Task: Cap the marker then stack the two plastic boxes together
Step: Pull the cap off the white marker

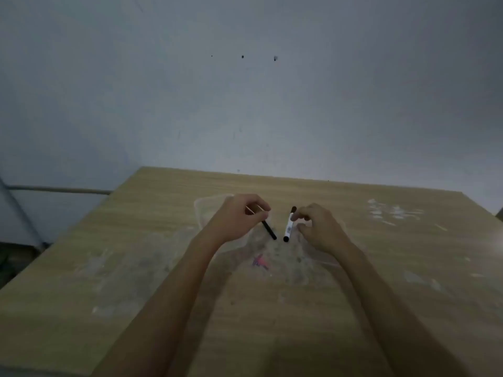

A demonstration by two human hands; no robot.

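Note:
My left hand pinches a slim black cap that slants down to the right. My right hand holds a white marker with dark ends, nearly upright. Cap and marker are a small gap apart above the wooden table. A clear plastic box lies under my left hand, partly hidden by it. A second clear box shows faintly below my right hand; its outline is hard to make out.
A pink scribble marks the tabletop between my forearms. Pale smears spot the table at the right. A grey wall rises behind the table's far edge. The floor and a pipe lie past the left edge.

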